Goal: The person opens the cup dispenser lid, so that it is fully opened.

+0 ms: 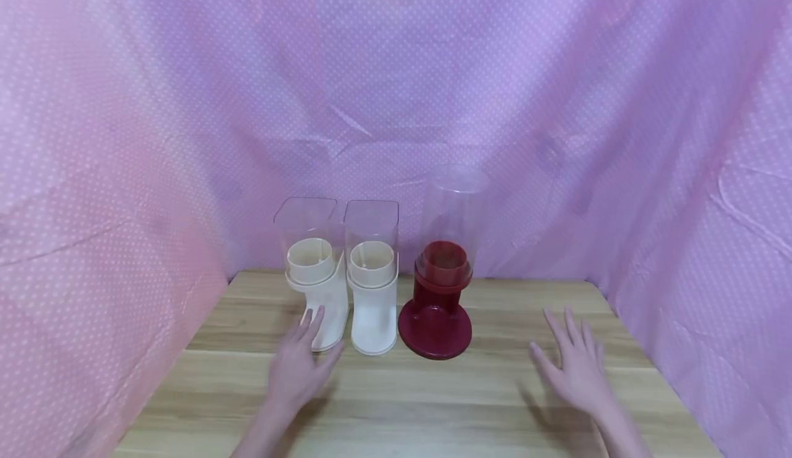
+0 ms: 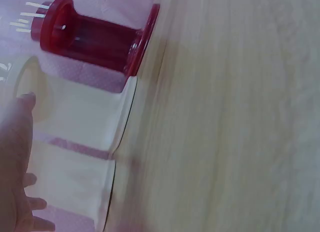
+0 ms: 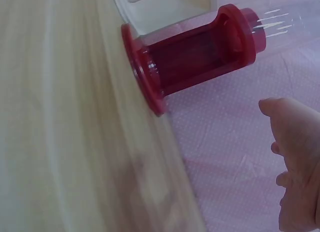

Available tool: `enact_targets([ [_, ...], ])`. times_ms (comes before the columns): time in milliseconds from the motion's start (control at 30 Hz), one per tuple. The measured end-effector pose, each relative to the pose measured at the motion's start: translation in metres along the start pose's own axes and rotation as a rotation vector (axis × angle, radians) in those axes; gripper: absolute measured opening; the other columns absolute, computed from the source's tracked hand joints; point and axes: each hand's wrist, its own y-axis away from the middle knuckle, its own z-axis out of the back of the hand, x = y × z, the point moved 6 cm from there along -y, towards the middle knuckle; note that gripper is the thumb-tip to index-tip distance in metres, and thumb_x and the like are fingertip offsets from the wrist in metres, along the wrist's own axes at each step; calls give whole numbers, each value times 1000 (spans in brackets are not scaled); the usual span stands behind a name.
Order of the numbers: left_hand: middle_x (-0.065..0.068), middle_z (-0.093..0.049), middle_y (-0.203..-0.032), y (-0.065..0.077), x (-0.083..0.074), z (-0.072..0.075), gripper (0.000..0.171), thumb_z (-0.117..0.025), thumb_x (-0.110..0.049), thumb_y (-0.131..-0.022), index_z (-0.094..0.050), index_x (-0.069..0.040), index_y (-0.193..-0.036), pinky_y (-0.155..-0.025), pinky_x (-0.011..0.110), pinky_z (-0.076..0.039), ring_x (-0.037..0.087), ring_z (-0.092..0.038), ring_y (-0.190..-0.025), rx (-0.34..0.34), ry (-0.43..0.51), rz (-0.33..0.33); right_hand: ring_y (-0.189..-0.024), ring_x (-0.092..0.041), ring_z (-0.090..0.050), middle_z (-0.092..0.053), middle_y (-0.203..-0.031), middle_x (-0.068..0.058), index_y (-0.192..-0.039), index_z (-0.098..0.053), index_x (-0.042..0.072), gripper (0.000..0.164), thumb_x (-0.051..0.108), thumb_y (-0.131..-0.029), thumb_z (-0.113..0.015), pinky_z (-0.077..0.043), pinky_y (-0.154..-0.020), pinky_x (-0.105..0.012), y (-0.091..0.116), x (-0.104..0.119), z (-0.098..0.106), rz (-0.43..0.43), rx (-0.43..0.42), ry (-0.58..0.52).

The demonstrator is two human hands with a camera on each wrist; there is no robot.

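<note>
Three upright dispenser-like stands are in a row. The left white stand (image 1: pixel 334 301) and the middle white stand (image 1: pixel 374 320) each carry a clear squarish container over a cream ring. To their right, the red stand (image 1: pixel 436 327) has a round base and a tall clear cylinder (image 1: pixel 458 200). My left hand (image 1: pixel 298 367), fingers spread, overlaps the front of the left white stand in the head view and holds nothing. Well right of the red stand, my right hand (image 1: pixel 575 370) hovers with spread fingers, also holding nothing; its thumb shows in the right wrist view.
A wood-grain table (image 1: pixel 433 410) bears the stands near its back edge. Pink dotted cloth (image 1: pixel 383 66) hangs behind and along both sides, close behind the clear containers.
</note>
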Motion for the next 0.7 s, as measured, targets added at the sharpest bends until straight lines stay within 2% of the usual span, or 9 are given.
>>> enact_targets([
  [167,20,-53,-159,0,-20,-15,81,-79,-50,-93,-50,-10,-158,-115,69,-45,48,-53,-144,18,194,45,-150,-74,-10,-10,-171,-39,-169,-25,9,80,38,-105,-63,-5,-115,-91,-24,22,10,84,-27,-63],
  [300,18,-56,-156,-1,-39,-37,82,-83,-43,-90,-52,-4,-155,-118,59,-47,43,-57,-142,17,315,44,-151,-70,-15,-13,-171,-39,-170,-19,6,86,27,-102,-68,-13,-119,-86,-39,42,20,173,-79,-132],
  [433,15,-61,-152,-8,-58,-60,77,-85,-37,-90,-56,-3,-152,-115,52,-52,37,-62,-138,2,365,3,-157,-61,-16,-15,-173,-34,-171,-12,9,93,25,-101,-70,-15,-123,-81,-56,63,26,229,-97,-168],
  [600,15,-61,-153,-19,-81,-80,74,-84,-33,-91,-56,-1,-152,-115,52,-52,36,-62,-139,1,412,-86,-162,-52,-15,-15,-176,-27,-172,-10,12,92,28,-103,-68,-19,-125,-77,-79,86,29,251,-86,-180],
  [700,15,-60,-155,-24,-90,-89,73,-81,-33,-93,-55,-1,-153,-116,53,-52,35,-60,-141,13,459,-93,-163,-50,-13,-14,-177,-24,-172,-9,11,91,32,-105,-66,-19,-126,-75,-89,97,28,247,-61,-191],
])
